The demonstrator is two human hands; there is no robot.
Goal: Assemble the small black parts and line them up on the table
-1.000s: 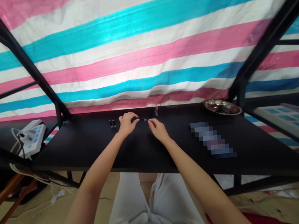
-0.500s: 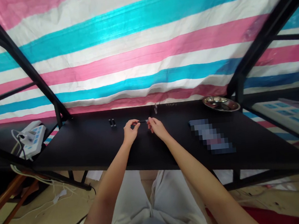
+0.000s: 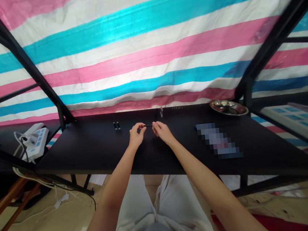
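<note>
Between my two hands, just above the black table (image 3: 92,154), is a small dark tube (image 3: 149,125) lying crosswise. My left hand (image 3: 136,134) pinches its left end between thumb and fingertips. At the other end, the closed fingers of my right hand (image 3: 161,132) grip it and hide its tip. Two short black tubes with pale ends (image 3: 116,125) rest side by side on the table, left of my left hand. Beyond my right hand lies a small clear item (image 3: 161,111), too small to name. A row of tiny pale pieces (image 3: 176,108) lies near the table's back edge.
A shiny round metal dish (image 3: 228,107) sits at the back right. In front of it lies a blurred-out flat item (image 3: 218,140). A power strip with plugs (image 3: 35,143) stands at the left. Black metal posts (image 3: 29,65) and a striped sheet (image 3: 148,54) bound the table.
Both hands keep hold of the dark tube in nearly the same place. Its light right end, visible before, is now covered by my right fingers. The whole view has shifted slightly.
</note>
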